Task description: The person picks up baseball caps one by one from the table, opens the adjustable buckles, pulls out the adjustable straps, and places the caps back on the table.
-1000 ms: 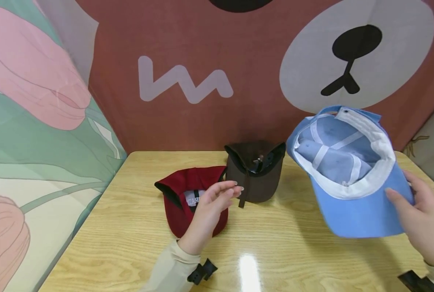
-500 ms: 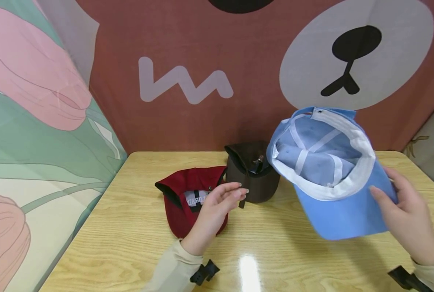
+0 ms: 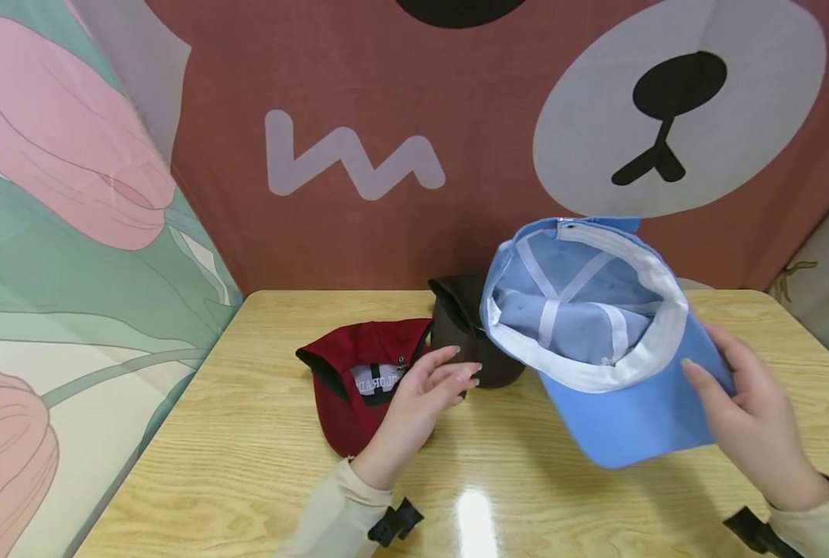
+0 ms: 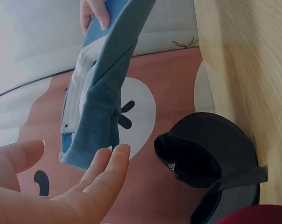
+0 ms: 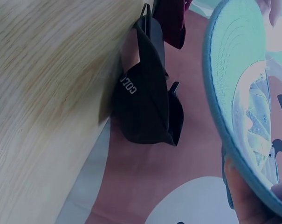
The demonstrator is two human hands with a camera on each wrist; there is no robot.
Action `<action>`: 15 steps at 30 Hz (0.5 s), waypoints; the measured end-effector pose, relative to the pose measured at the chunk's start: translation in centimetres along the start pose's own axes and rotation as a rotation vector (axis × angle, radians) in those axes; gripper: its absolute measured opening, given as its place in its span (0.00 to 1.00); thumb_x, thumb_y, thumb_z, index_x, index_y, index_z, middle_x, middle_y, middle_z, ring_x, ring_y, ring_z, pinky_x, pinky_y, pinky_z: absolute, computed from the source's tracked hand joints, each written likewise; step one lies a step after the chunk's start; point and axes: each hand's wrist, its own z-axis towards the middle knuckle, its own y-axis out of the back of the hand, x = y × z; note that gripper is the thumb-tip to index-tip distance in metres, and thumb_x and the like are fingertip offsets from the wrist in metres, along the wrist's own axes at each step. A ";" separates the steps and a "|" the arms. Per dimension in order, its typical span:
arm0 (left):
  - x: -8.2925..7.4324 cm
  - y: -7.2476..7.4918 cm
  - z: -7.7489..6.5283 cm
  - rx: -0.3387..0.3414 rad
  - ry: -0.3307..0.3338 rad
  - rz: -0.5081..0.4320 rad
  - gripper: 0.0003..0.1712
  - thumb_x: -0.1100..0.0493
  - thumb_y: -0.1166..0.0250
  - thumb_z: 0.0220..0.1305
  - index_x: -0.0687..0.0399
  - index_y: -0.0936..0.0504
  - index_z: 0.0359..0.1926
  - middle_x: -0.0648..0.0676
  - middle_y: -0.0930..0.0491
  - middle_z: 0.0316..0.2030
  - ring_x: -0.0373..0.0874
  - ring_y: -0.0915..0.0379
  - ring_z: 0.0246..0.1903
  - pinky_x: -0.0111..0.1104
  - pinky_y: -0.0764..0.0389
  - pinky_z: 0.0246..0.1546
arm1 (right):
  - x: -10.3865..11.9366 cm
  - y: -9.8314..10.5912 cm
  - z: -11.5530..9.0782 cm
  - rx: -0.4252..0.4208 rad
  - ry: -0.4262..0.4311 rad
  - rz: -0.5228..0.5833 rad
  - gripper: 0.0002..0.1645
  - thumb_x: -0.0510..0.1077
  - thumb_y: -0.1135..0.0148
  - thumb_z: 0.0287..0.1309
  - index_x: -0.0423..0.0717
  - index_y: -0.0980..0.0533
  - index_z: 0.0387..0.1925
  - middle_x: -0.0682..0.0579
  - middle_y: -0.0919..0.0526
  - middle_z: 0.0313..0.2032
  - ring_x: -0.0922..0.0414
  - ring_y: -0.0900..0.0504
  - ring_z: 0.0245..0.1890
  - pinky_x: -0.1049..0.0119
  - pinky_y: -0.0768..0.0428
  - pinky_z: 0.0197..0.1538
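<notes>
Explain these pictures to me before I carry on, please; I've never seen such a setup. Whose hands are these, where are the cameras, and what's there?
There is no robot: these are a person's two bare hands. One picture comes from a camera worn on the head, looking forward and down; each other comes from a camera on one wrist. The right hand grips a blue cap by its brim, above the table. The left hand holds nothing. On the table sit a red cap and, beside it, a dark cap, partly hidden in the head view by the blue one.
</notes>
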 end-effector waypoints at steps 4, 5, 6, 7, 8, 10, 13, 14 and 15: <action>0.0 -0.1 0.1 -0.002 0.003 -0.013 0.28 0.61 0.45 0.71 0.72 0.39 0.65 0.67 0.25 0.57 0.55 0.24 0.52 0.42 0.26 0.55 | 0.5 -0.3 0.1 -0.007 0.048 0.028 0.29 0.23 0.45 0.58 0.31 0.31 0.62 0.75 0.29 0.54 0.75 0.31 0.56 0.86 0.36 0.54; 0.1 -0.1 0.1 -0.002 0.006 -0.014 0.28 0.61 0.45 0.71 0.72 0.39 0.65 0.67 0.25 0.57 0.55 0.23 0.52 0.41 0.25 0.54 | 0.7 -0.3 0.1 -0.008 0.058 0.033 0.29 0.22 0.44 0.57 0.32 0.31 0.62 0.75 0.29 0.55 0.74 0.31 0.56 0.86 0.36 0.55; 0.1 -0.1 0.2 0.000 0.008 -0.014 0.28 0.61 0.45 0.71 0.73 0.39 0.65 0.67 0.26 0.58 0.55 0.23 0.51 0.41 0.25 0.53 | 0.8 -0.4 0.1 -0.008 0.066 0.032 0.29 0.22 0.44 0.57 0.31 0.30 0.62 0.75 0.29 0.55 0.74 0.31 0.56 0.86 0.36 0.55; 0.1 -0.2 0.2 0.005 0.009 -0.017 0.29 0.61 0.45 0.71 0.73 0.40 0.66 0.68 0.26 0.58 0.56 0.23 0.51 0.40 0.24 0.53 | 0.9 -0.5 0.1 -0.007 0.077 0.033 0.29 0.22 0.44 0.57 0.31 0.30 0.61 0.74 0.29 0.55 0.74 0.31 0.56 0.85 0.36 0.55; 0.1 -0.2 0.2 0.011 0.012 -0.018 0.29 0.61 0.45 0.71 0.74 0.40 0.66 0.69 0.27 0.58 0.57 0.23 0.51 0.40 0.24 0.52 | 1.1 -0.6 0.1 -0.004 0.086 0.030 0.28 0.22 0.44 0.57 0.29 0.31 0.61 0.74 0.29 0.55 0.74 0.31 0.56 0.85 0.37 0.55; 0.1 -0.3 0.3 0.020 0.019 -0.026 0.31 0.61 0.45 0.70 0.75 0.42 0.67 0.69 0.27 0.58 0.59 0.23 0.51 0.41 0.23 0.51 | 1.3 -0.7 0.1 0.003 0.104 0.025 0.27 0.22 0.44 0.57 0.27 0.31 0.60 0.74 0.29 0.56 0.74 0.31 0.57 0.85 0.36 0.56; 0.1 -0.4 0.3 0.033 0.031 -0.051 0.33 0.60 0.45 0.70 0.75 0.44 0.68 0.70 0.28 0.58 0.60 0.24 0.52 0.44 0.23 0.51 | 1.7 -1.0 0.0 0.014 0.138 0.016 0.26 0.21 0.44 0.56 0.24 0.31 0.58 0.74 0.29 0.56 0.74 0.31 0.57 0.85 0.36 0.55; 0.1 -0.4 0.2 0.033 0.039 -0.062 0.33 0.60 0.44 0.71 0.74 0.43 0.68 0.69 0.27 0.58 0.59 0.23 0.52 0.45 0.22 0.51 | 1.8 -1.1 0.0 0.016 0.152 0.018 0.26 0.20 0.44 0.55 0.23 0.31 0.58 0.73 0.29 0.56 0.74 0.31 0.57 0.85 0.35 0.55; 0.1 -0.5 0.2 0.032 0.044 -0.076 0.32 0.59 0.44 0.71 0.73 0.43 0.68 0.68 0.26 0.57 0.58 0.23 0.52 0.45 0.22 0.51 | 1.9 -1.2 0.0 0.019 0.164 0.024 0.26 0.19 0.44 0.54 0.23 0.31 0.57 0.72 0.29 0.56 0.74 0.30 0.57 0.85 0.35 0.55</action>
